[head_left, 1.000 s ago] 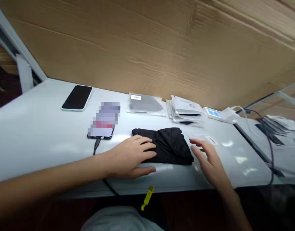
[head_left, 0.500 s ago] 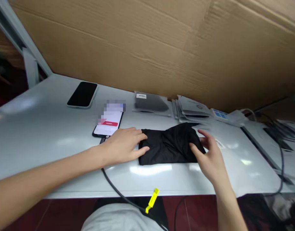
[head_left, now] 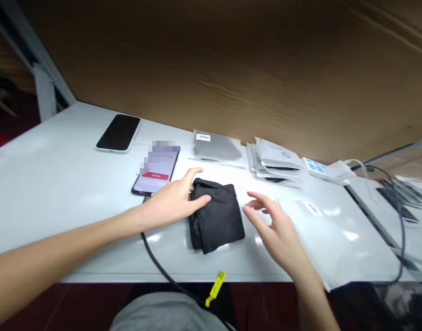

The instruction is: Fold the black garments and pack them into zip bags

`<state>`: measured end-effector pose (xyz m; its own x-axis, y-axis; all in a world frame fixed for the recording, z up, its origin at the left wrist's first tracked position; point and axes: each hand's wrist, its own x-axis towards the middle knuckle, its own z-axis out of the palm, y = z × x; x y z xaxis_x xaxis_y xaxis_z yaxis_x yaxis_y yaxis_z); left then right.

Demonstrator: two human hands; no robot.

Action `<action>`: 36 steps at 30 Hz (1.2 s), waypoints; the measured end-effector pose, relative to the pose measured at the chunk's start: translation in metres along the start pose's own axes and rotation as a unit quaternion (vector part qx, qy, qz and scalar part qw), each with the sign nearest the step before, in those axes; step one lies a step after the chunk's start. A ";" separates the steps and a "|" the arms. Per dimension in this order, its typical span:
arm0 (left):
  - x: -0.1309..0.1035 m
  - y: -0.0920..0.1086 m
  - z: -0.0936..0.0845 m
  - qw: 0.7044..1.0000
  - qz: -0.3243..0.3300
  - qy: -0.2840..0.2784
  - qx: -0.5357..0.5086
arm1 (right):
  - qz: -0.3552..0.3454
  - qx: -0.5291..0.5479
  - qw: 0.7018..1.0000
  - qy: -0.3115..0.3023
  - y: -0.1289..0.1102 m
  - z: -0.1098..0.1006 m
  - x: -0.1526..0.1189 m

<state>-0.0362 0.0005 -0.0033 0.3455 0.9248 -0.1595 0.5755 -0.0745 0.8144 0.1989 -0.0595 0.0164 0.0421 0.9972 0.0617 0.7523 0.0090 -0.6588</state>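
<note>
A black cloth item (head_left: 219, 218), its exact kind not clear, lies folded into a small rough square near the table's front edge. My left hand (head_left: 178, 195) grips its left side, with the thumb on top and the index finger stretched past the far corner; the other fingers are partly hidden. Just right of the cloth, my right hand (head_left: 271, 225) is open and apart from it, fingers slightly curved and holding nothing. To the right of this hand lies a clear plastic bag (head_left: 348, 243) with a white label (head_left: 312, 208).
A lit phone (head_left: 157, 172) with a black cable (head_left: 157, 264) lies beside my left forearm. Farther back is a dark-screened phone (head_left: 118, 133). Packaged flat items (head_left: 217, 148) and a stack of pouches (head_left: 276, 158) line the cardboard wall (head_left: 211, 69). A yellow tag (head_left: 216, 288) hangs on the cable.
The black cloth has gone from a long strip to a compact square, its right part folded over leftward. My right hand has moved left and let go of it.
</note>
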 end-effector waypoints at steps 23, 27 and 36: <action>-0.001 -0.006 0.010 0.969 0.235 0.065 -0.029 | 0.102 0.348 0.931 -0.046 0.005 0.028 0.006; 0.002 -0.006 0.010 0.976 0.211 -0.041 -0.021 | 0.100 0.353 0.930 -0.036 0.009 0.033 0.004; 0.005 -0.002 0.004 0.968 0.056 -0.202 -0.138 | 0.079 0.337 0.938 -0.033 0.005 0.032 0.000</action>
<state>-0.0327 0.0035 -0.0084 0.6882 0.6912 -0.2206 0.3161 -0.0119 0.9487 0.1814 -0.0575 -0.0108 0.0600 0.9922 -0.1093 0.1524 -0.1174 -0.9813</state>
